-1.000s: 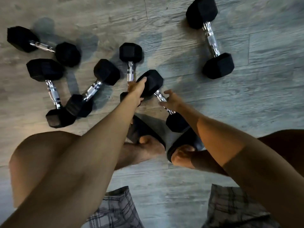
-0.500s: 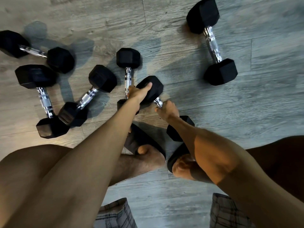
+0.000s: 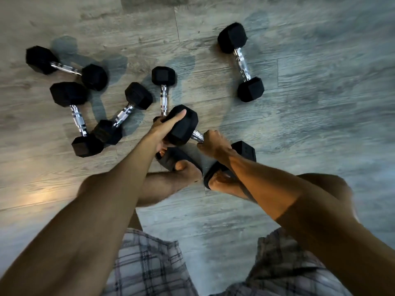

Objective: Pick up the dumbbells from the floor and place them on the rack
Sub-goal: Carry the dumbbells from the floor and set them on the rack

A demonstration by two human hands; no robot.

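Item in hand: one dumbbell (image 3: 185,127), gripped by both our hands; left hand (image 3: 165,129) cupped around its near head, right hand (image 3: 212,144) closed on the chrome handle; it appears just clear of the floor (image 3: 320,146), above our feet. On the floor: five more dumbbells, one (image 3: 241,61) well apart at right. Step, we judge: pickup; next calls for rising and carrying to the rack, not in view.
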